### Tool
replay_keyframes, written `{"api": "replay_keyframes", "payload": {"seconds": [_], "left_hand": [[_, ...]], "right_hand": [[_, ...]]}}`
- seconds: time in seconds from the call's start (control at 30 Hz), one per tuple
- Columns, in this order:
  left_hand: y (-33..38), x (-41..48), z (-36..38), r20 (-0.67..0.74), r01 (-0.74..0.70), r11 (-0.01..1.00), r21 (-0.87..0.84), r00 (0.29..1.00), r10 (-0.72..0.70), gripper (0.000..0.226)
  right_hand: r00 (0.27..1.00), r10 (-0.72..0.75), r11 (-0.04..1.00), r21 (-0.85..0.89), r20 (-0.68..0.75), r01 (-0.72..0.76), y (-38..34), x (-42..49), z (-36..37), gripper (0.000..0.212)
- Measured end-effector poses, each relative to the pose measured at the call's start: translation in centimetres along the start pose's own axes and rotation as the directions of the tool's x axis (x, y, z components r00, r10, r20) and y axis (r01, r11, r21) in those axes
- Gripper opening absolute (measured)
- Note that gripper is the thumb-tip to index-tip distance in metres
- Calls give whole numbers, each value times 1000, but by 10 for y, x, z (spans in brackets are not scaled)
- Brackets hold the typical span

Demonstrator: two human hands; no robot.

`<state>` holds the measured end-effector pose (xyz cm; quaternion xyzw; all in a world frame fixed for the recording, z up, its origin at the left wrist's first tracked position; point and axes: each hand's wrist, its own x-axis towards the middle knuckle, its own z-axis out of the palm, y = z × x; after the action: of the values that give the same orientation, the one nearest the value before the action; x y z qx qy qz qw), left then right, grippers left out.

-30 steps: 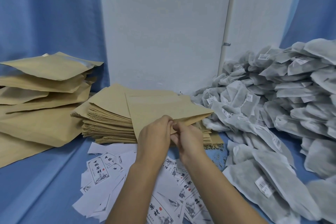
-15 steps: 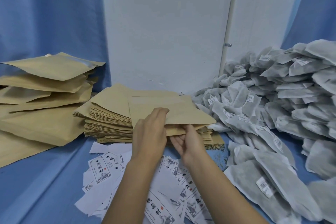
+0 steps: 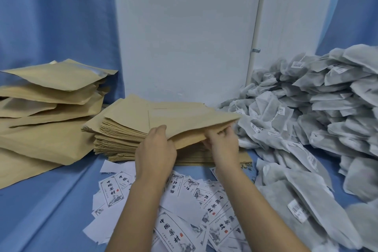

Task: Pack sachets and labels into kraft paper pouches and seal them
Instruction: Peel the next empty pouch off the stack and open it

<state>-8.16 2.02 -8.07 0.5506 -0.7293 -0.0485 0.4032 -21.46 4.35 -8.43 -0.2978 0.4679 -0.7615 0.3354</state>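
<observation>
A flat kraft paper pouch [image 3: 190, 120] is lifted off the stack of empty pouches [image 3: 122, 135] at the centre. My left hand [image 3: 156, 149] grips its near edge, fingers over the top layer. My right hand [image 3: 222, 139] has its fingers curled into the pouch's mouth, spreading the two layers apart. White printed labels [image 3: 178, 221] lie scattered on the blue cloth under my forearms. Grey mesh sachets [image 3: 306, 118] with small barcode tags are heaped at the right.
Filled kraft pouches [image 3: 51, 96] are piled at the left. A white wall panel [image 3: 184, 37] stands behind the stack, with blue curtain [image 3: 51, 16] on both sides. The blue cloth surface [image 3: 47, 210] shows at the lower left.
The pouch was pinched shut between both hands; now its mouth has been pulled open, my right hand has slid further right and into the opening, and my left hand holds the upper layer.
</observation>
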Motion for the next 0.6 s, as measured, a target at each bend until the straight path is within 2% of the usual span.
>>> {"api": "replay_keyframes", "payload": {"seconds": [0.07, 0.13, 0.2, 0.23, 0.3, 0.37, 0.4, 0.47, 0.53, 0.6], "left_hand": [[5, 0, -1, 25, -69, 996, -49, 997, 71, 39], [8, -2, 2, 53, -108, 972, -211, 991, 122, 34], [9, -5, 3, 98, -71, 875, -480, 986, 134, 35], [10, -6, 4, 107, -30, 786, -618, 987, 122, 37], [12, -6, 6, 101, 49, 637, -770, 994, 45, 35], [16, -4, 8, 129, 132, 545, -828, 991, -44, 26], [18, -3, 8, 182, 202, 467, -861, 979, -88, 20], [21, 0, 9, 282, 323, 281, -904, 943, -175, 18], [17, 2, 7, 315, 375, 172, -911, 902, -296, 25], [7, 4, 6, 344, 411, 103, -906, 855, -388, 28]], "right_hand": [[981, -91, 987, -115, 173, 112, 2, -7, 11, 33], [945, -123, 971, -159, 303, 178, 4, -13, 19, 32], [919, -178, 933, -236, 353, 272, 3, -15, 19, 34], [907, -222, 902, -278, 358, 330, 1, -15, 18, 33], [876, -304, 838, -333, 376, 433, -6, -16, 16, 32], [833, -326, 795, -347, 447, 497, -13, -18, 16, 48], [803, -329, 758, -368, 497, 539, -15, -20, 16, 54], [734, -342, 603, -462, 586, 650, -14, -24, 15, 57], [735, -356, 484, -559, 577, 673, -11, -24, 10, 53], [767, -334, 441, -629, 547, 640, -10, -23, 6, 46]]}}
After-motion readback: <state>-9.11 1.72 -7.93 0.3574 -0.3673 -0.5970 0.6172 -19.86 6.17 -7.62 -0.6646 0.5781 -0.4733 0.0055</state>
